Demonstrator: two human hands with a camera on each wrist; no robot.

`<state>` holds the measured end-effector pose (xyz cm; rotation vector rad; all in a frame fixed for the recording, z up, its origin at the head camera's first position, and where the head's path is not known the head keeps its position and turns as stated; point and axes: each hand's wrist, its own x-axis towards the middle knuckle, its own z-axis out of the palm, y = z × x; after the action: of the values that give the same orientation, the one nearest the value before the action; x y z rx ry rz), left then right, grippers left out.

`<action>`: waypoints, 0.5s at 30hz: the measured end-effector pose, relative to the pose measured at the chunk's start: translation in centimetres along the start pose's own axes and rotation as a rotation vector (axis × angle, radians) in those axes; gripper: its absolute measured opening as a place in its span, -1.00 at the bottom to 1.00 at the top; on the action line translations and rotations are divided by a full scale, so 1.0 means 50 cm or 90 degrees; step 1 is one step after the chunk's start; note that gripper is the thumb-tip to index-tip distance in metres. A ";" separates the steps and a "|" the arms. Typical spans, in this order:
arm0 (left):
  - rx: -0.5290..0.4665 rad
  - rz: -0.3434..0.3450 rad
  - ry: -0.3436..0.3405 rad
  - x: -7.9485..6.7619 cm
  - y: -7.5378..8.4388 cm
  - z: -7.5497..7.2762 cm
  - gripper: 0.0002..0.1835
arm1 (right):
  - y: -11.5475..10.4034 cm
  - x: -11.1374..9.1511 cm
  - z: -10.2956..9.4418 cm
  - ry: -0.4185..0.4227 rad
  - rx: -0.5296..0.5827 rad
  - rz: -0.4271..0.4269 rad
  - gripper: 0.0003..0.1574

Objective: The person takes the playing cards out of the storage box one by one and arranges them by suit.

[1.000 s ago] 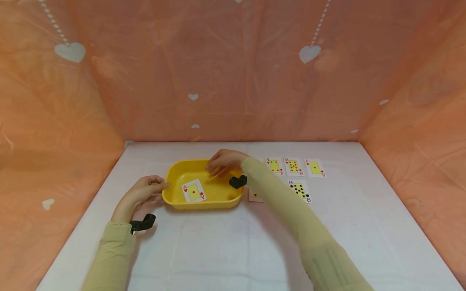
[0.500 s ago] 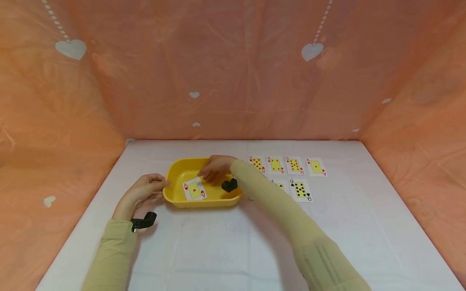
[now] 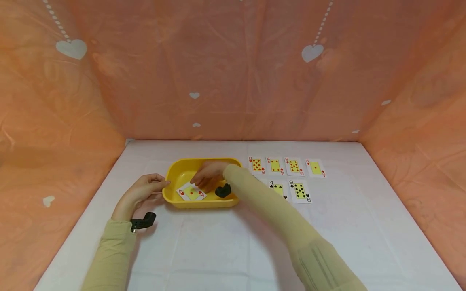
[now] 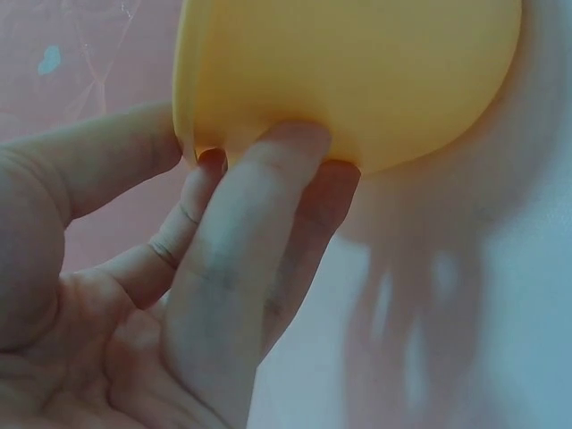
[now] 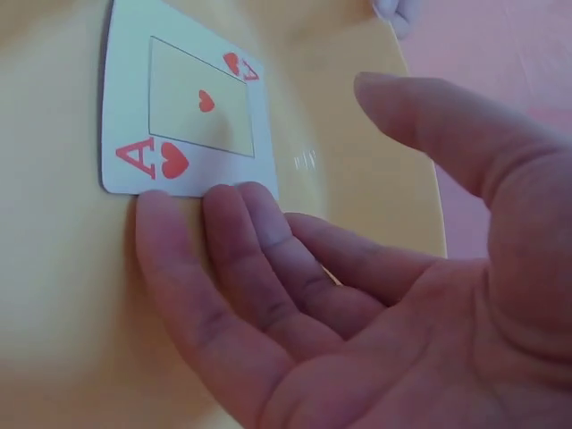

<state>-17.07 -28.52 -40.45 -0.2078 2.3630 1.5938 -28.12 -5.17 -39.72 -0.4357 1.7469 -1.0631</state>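
Note:
A yellow plastic tub [image 3: 200, 205] stands on the white tabletop, left of middle. At its left end, my left hand [image 3: 142, 194] grips the rim; the left wrist view has the thumb at the rim and fingers against the outer wall. Face up inside lies an ace of hearts [image 3: 191, 193]. My right hand [image 3: 209, 176] reaches into the tub beside that card. In the right wrist view, its fingertips [image 5: 161, 210] are at the ace's near edge, while the thumb stands well apart from it.
Right of the tub, face-up cards lie in two rows. Behind are an eight of hearts [image 3: 257, 165], four of diamonds [image 3: 275, 165], nine of diamonds [image 3: 294, 166] and ace of diamonds [image 3: 316, 168]. In front are a black four [image 3: 278, 190] and black nine [image 3: 300, 191], partly beside my sleeve.
My right hand has moved left and nearer inside the tub, down to the ace of hearts, which has turned and now lies more slanted. My left hand has stayed on the rim.

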 end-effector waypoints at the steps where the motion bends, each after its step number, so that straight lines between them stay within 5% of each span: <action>1: 0.003 0.002 -0.002 0.000 0.000 0.000 -0.54 | -0.002 0.000 0.003 -0.002 -0.009 0.004 -0.62; 6: 0.006 0.002 -0.001 -0.001 0.002 0.000 -0.54 | -0.010 0.001 0.016 -0.005 -0.039 0.019 -0.71; 15: 0.005 0.004 0.004 -0.001 -0.001 0.000 -0.54 | -0.015 0.009 0.033 0.010 -0.032 0.027 -0.55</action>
<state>-17.00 -28.55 -40.47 -0.2036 2.3763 1.5889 -26.99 -6.64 -39.54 -0.4217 1.7918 -0.9968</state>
